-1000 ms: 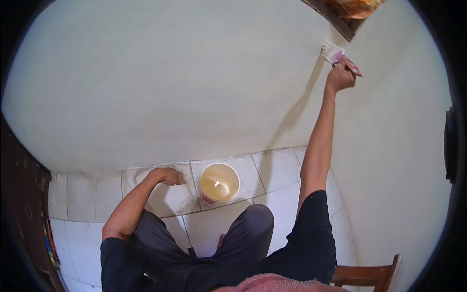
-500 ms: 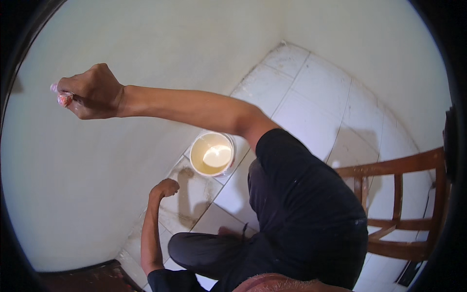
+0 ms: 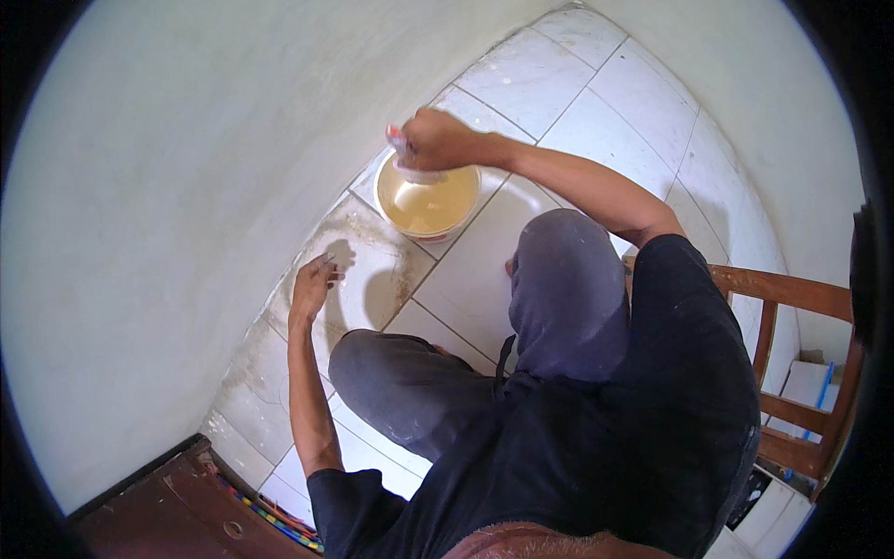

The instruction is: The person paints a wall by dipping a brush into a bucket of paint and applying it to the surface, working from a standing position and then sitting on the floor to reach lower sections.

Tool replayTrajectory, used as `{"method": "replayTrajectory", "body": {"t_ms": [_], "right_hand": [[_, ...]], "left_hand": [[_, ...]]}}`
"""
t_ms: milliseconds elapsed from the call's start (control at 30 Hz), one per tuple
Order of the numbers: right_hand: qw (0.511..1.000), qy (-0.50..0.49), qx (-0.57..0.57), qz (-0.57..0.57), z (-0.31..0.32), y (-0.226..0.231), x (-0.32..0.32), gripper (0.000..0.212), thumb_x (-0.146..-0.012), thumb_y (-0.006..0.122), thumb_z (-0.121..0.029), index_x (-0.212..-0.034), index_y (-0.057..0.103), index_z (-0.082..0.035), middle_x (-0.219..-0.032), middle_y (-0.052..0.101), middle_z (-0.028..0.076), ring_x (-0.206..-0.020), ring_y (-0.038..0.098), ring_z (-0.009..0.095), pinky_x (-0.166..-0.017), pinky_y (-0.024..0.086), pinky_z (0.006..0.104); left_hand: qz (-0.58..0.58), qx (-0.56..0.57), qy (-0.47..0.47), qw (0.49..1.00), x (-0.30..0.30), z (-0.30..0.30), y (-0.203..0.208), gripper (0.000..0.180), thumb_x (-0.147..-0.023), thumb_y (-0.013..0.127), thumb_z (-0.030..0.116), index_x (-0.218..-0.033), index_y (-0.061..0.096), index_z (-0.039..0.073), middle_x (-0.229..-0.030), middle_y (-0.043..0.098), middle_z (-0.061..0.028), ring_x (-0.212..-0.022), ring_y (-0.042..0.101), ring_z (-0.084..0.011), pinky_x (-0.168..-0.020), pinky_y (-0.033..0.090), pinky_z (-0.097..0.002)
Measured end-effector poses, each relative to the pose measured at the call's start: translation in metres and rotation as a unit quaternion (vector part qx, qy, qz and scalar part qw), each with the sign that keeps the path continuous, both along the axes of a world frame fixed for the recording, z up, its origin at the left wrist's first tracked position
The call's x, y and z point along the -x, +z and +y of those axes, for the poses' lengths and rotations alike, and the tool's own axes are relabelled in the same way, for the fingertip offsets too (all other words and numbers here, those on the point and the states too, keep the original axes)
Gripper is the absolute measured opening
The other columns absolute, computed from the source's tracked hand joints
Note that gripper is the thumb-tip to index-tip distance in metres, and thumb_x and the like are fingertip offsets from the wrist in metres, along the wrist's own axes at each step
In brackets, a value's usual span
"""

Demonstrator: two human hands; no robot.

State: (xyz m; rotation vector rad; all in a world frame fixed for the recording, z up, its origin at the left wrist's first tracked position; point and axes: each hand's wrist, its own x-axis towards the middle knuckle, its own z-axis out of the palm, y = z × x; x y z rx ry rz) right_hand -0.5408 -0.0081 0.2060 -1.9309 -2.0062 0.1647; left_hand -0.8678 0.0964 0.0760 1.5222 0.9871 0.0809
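The right hand (image 3: 438,140) is closed firmly around the handle of a paintbrush (image 3: 408,160), and the brush head hangs just over the near rim of the round bucket (image 3: 428,200), which holds a pale yellowish liquid. A second ago this hand was stretched high up to the pale wall (image 3: 186,186) with the brush against it; now it has come down to the bucket, so the brush is probably about to take new paint. The left hand (image 3: 312,284) holds nothing: its fingers are spread and pressed on the stained white floor tile (image 3: 372,270) to the left of the bucket, near the foot of the wall, and it has kept this place. The person crouches behind the bucket, knees bent. A wooden chair (image 3: 792,373) stands well apart from the bucket, on the right.
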Motion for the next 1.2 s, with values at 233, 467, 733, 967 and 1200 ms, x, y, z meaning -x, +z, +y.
{"method": "replayTrajectory", "body": {"t_ms": [233,467,733,967,1200], "right_hand": [[0.996,0.056,0.074,0.012,0.023,-0.126,0.019,0.019,-0.075,0.058,-0.021,-0.072,0.065,-0.004,-0.077,0.061,0.022,-0.072,0.060,0.038,-0.067,0.048,0.0475],[0.975,0.198,0.094,0.025,0.022,-0.105,0.016,0.012,-0.068,0.062,-0.014,-0.073,0.062,-0.004,-0.076,0.060,0.019,-0.077,0.059,0.037,-0.070,0.046,0.0483],[0.970,0.102,0.131,0.179,-0.010,-0.082,-0.016,0.036,-0.062,0.075,-0.030,-0.068,0.064,0.004,-0.065,0.062,0.021,-0.065,0.063,0.036,-0.063,0.051,0.0418],[0.972,-0.017,0.103,0.213,-0.005,-0.071,-0.046,0.029,-0.065,0.071,-0.024,-0.068,0.064,0.004,-0.064,0.062,0.022,-0.062,0.063,0.033,-0.061,0.051,0.0397],[0.999,0.031,0.040,0.012,-0.001,-0.046,-0.041,0.018,-0.073,0.057,-0.013,-0.070,0.065,0.002,-0.065,0.060,0.023,-0.065,0.062,0.039,-0.062,0.050,0.0462]], "left_hand": [[0.035,-0.119,-0.177,0.976,-0.049,0.015,0.054,0.037,-0.095,0.043,0.030,-0.101,0.062,-0.002,-0.090,0.066,-0.0108,-0.084,0.062,-0.0173,-0.079,0.046,-0.0315],[0.076,-0.078,-0.243,0.964,-0.063,0.020,0.064,0.026,-0.085,0.049,0.022,-0.089,0.063,0.000,-0.083,0.064,-0.0062,-0.076,0.058,-0.0162,-0.070,0.048,-0.0314],[0.080,0.111,-0.068,0.988,-0.130,-0.030,0.066,0.042,-0.095,0.043,0.036,-0.109,0.057,-0.001,-0.095,0.065,-0.0129,-0.081,0.065,-0.0206,-0.071,0.052,-0.0346],[0.075,0.029,-0.032,0.996,-0.138,-0.021,0.048,0.036,-0.091,0.049,0.024,-0.105,0.056,-0.008,-0.081,0.065,-0.0152,-0.067,0.067,-0.0219,-0.054,0.054,-0.0303],[0.098,-0.007,-0.022,0.995,-0.130,-0.020,0.032,0.036,-0.089,0.057,0.022,-0.100,0.046,-0.010,-0.079,0.064,-0.0186,-0.064,0.067,-0.0232,-0.050,0.054,-0.0300]]}}
